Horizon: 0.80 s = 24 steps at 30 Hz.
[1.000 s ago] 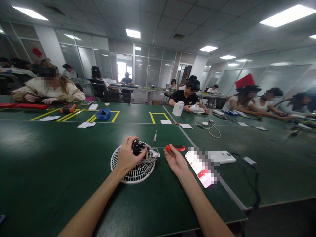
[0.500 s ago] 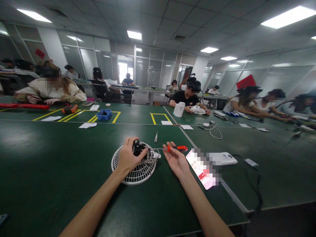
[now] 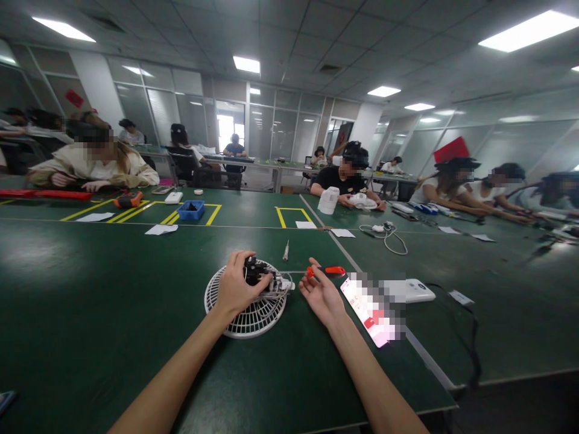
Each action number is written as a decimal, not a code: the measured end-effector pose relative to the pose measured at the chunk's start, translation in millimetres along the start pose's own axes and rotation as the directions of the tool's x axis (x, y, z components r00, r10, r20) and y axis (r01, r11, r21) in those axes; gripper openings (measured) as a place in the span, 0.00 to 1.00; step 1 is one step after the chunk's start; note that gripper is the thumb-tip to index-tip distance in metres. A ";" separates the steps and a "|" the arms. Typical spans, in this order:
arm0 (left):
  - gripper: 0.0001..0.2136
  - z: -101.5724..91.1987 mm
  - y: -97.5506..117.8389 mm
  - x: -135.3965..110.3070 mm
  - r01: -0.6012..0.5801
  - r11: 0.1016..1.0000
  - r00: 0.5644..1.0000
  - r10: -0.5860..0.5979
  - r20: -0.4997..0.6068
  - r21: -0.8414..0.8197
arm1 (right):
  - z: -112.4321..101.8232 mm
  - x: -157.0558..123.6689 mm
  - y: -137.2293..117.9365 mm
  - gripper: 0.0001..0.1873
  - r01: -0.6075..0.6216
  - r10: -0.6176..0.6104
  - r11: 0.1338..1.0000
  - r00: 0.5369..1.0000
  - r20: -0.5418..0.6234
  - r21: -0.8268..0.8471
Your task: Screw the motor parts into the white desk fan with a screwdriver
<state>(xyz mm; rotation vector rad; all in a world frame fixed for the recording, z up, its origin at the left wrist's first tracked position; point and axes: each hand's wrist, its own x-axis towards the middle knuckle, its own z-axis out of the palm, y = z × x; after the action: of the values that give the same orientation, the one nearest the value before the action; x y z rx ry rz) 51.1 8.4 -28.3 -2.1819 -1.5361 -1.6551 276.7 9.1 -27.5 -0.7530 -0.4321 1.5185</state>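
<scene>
My left hand (image 3: 239,286) is closed around a black motor assembly (image 3: 254,271) with white wires, which rests on a round white fan grille (image 3: 257,322). In my right hand (image 3: 323,295) is a screwdriver (image 3: 332,271) with a red and black handle, held between thumb and fingers. Its shaft points left toward the motor assembly; whether the tip touches it I cannot tell. Beyond the grille lies a second, small screwdriver with a clear handle (image 3: 286,250).
A lit phone (image 3: 362,310) lies right of my right hand, with a white device (image 3: 418,290) beyond it. Farther back are a blue bin (image 3: 190,210), paper slips (image 3: 161,229) and a coiled white cable (image 3: 395,241). A co-worker (image 3: 346,178) sits across the table handling a white part.
My right hand's fingers have shifted slightly around the red screwdriver handle, which has turned a little. My left hand stays in place on the motor assembly.
</scene>
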 end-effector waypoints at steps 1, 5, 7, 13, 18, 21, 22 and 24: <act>0.24 -0.3 0.3 -0.1 0.005 1.000 1.000 -0.005 0.004 0.001 | -0.8 0.8 0.5 0.18 0.001 -0.001 1.000 1.000 -0.002 0.001; 0.24 -0.5 0.4 -0.4 0.026 1.000 1.000 -0.026 0.007 0.006 | -1.8 3.5 1.4 0.18 0.019 -0.018 1.000 0.999 -0.043 0.022; 0.25 0.2 -0.6 -0.6 0.023 1.000 1.000 -0.023 0.005 0.009 | -1.9 4.5 1.3 0.19 0.036 -0.034 0.999 0.997 -0.063 0.035; 0.25 2.6 -3.1 -0.7 0.007 1.000 1.000 -0.007 -0.003 0.008 | -0.7 4.6 0.7 0.17 0.038 -0.035 0.997 0.998 -0.053 0.068; 0.24 1.4 -1.3 -0.2 0.013 1.000 1.000 -0.013 0.000 0.006 | 1.7 3.6 0.4 0.14 0.034 -0.029 0.998 0.995 -0.096 0.048; 0.24 0.5 0.2 0.2 0.017 1.000 1.000 -0.017 0.001 0.005 | 2.3 3.9 0.7 0.12 0.029 -0.022 0.999 0.990 -0.139 0.046; 0.23 0.4 0.6 0.3 0.021 1.000 1.000 -0.021 -0.001 0.005 | 2.5 3.9 0.9 0.11 0.033 -0.026 0.998 0.990 -0.138 0.047; 0.23 0.2 1.1 0.3 0.032 0.999 0.999 -0.032 -0.002 0.008 | 2.6 3.6 1.2 0.10 0.052 -0.046 0.997 0.992 -0.120 0.051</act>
<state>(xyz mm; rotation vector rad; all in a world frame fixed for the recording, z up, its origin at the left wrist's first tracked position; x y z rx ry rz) 52.0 8.1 -27.6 -2.1632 -1.5826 -1.6557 274.2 13.0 -27.2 -0.7808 -0.3175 1.4260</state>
